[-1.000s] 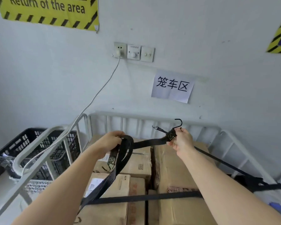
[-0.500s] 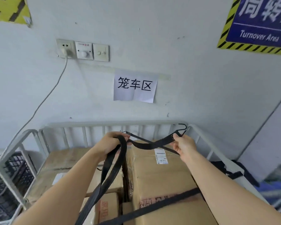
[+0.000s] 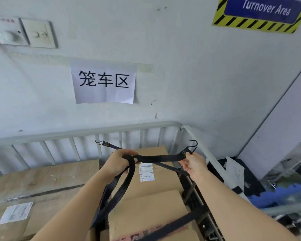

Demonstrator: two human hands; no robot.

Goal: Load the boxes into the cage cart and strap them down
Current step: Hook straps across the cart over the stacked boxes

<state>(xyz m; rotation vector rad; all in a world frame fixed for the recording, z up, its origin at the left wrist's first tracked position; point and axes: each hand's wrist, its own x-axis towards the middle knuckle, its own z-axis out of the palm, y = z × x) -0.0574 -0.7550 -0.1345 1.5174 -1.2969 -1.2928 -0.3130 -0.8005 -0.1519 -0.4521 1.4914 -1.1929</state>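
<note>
Several brown cardboard boxes [image 3: 47, 181] fill the white cage cart [image 3: 87, 132] below me. A black strap [image 3: 156, 158] with metal hooks stretches between my hands above the boxes. My left hand [image 3: 119, 162] grips a bunched loop of the strap, which hangs down past my forearm. One hook [image 3: 99, 142] sticks out beyond that hand near the cart's back rail. My right hand [image 3: 192, 162] pinches the strap's other end just below its hook [image 3: 194, 145], close to the cart's right rear corner. Another black strap [image 3: 177, 223] lies across the near boxes.
The wall stands right behind the cart, with a paper sign [image 3: 103, 84], switch plates [image 3: 23, 32] and a blue Turnover Area sign [image 3: 264, 11]. Right of the cart lie dark items, a white paper [image 3: 235, 173] and a blue object [image 3: 283, 193] on the floor.
The view has swung right and closer to the cart's right rear corner. Both hands keep hold of the strap, and the right hand's hook has neared the right rail.
</note>
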